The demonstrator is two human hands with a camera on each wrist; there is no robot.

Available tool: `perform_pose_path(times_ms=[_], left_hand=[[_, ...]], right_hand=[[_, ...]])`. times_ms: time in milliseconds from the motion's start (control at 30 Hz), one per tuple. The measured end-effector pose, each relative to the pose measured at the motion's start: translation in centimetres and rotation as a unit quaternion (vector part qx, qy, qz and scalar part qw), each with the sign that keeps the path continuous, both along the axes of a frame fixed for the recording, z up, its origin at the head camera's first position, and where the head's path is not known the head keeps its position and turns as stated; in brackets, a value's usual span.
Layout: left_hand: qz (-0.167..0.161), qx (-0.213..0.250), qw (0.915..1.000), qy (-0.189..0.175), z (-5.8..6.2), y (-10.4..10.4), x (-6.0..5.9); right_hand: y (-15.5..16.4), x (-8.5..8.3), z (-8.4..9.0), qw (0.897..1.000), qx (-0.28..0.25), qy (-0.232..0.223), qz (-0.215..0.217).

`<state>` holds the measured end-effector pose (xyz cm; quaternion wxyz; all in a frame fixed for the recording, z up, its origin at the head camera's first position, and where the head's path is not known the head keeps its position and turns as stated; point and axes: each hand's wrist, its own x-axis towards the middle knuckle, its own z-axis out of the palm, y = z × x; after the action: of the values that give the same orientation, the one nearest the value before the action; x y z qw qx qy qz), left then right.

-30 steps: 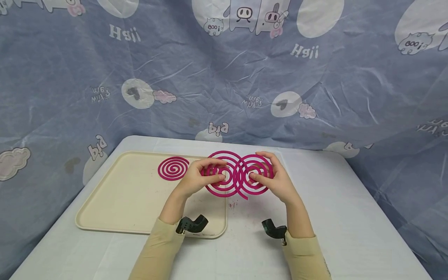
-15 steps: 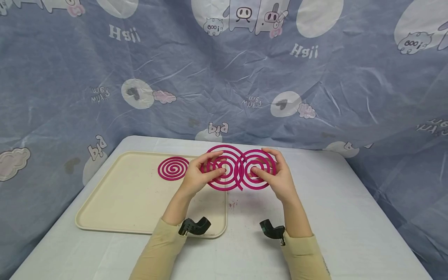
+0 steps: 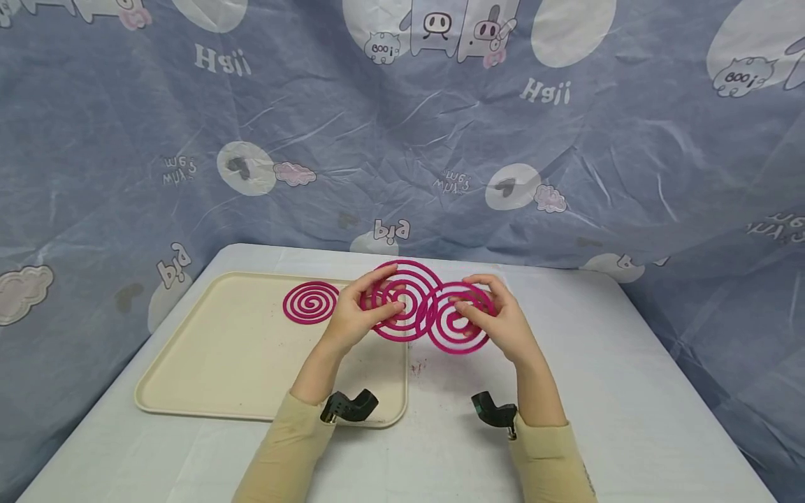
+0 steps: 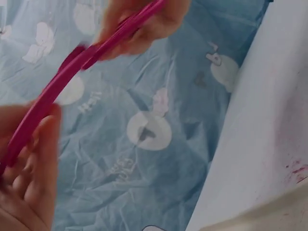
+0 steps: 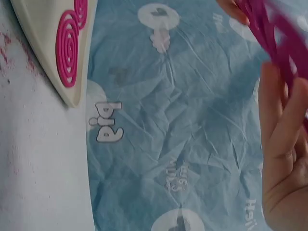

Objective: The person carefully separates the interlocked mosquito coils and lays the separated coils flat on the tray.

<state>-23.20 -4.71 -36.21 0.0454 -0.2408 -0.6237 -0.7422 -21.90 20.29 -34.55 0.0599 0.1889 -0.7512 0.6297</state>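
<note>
Two magenta mosquito coils are held up over the table in the head view, their outer rings overlapping in the middle. My left hand (image 3: 353,316) pinches the left coil (image 3: 402,262) between thumb on the near face and fingers behind. In the same way my right hand (image 3: 508,325) holds the right coil (image 3: 459,351), which hangs a little lower. The left wrist view shows the coils edge-on as a magenta strip (image 4: 45,98); whether they are joined or only overlap I cannot tell. Part of each hand's fingers is hidden behind the rings.
A cream tray (image 3: 207,349) lies left on the white table (image 3: 629,391). Another magenta coil (image 3: 302,318) rests on it; the right wrist view shows a second coil (image 5: 81,10) beside that one (image 5: 70,57). Reddish crumbs (image 3: 418,366) lie by the tray. A patterned cloth (image 3: 402,140) hangs behind.
Both hands first rose slightly with the coils. Since then my right hand has lowered and turned its coil, while the left hand has stayed almost still.
</note>
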Motion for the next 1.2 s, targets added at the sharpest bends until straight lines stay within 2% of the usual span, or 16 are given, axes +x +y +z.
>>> perform_pose_path(times_ms=[67, 133, 167, 200, 300, 433, 567, 700, 800, 900, 1033, 1133, 1200], left_hand=[[-0.037, -0.036, 0.9985, 0.015, -0.1, -0.6, -0.2], [-0.058, -0.065, 0.9955, 0.038, -0.2, -1.0, -0.3], [-0.06, -0.074, 0.9942, 0.05, -0.4, -1.1, -0.5], [-0.058, -0.082, 0.9934, 0.057, -0.1, -1.2, -0.2], [-0.022, -0.099, 0.9929, 0.062, 0.9, -1.1, 0.6], [0.017, -0.068, 0.9967, 0.04, 1.6, -0.6, 1.3], [0.046, -0.01, 0.9989, 0.004, 0.5, 0.1, 0.5], [0.073, 0.055, 0.9954, -0.028, -0.5, 0.9, -0.1], [0.099, 0.086, 0.991, -0.028, -0.7, 1.5, -0.2], [0.117, 0.095, 0.9884, -0.016, -0.8, 1.8, -0.2], [0.105, 0.08, 0.9911, -0.017, -0.5, 1.6, 0.0], [0.074, 0.057, 0.9955, -0.018, -0.3, 1.1, 0.0], [0.047, 0.04, 0.9981, -0.01, -0.2, 0.7, 0.0]], right_hand=[[0.6, 0.1, 0.1, 0.999, 0.028, -0.005, 0.034], [0.9, 0.1, 0.1, 0.998, 0.046, -0.009, 0.051], [1.0, 0.1, 0.1, 0.997, 0.046, -0.01, 0.053], [1.0, 0.1, 0.1, 0.998, 0.046, -0.009, 0.052], [0.8, 0.0, 0.1, 0.999, 0.037, -0.007, 0.038], [0.4, -0.2, -0.1, 1.0, 0.007, 0.0, -0.003], [-0.1, -0.3, -0.2, 0.998, -0.046, 0.014, -0.05], [-0.8, -0.3, -0.3, 0.989, -0.114, 0.034, -0.092], [-1.4, -0.4, -0.5, 0.98, -0.152, 0.044, -0.119], [-1.7, -0.5, -0.6, 0.978, -0.158, 0.047, -0.13], [-1.0, -0.4, -0.3, 0.988, -0.119, 0.028, -0.098], [0.0, -0.2, 0.0, 0.997, -0.06, 0.008, -0.043], [0.6, -0.1, 0.2, 1.0, -0.018, 0.0, -0.007]])
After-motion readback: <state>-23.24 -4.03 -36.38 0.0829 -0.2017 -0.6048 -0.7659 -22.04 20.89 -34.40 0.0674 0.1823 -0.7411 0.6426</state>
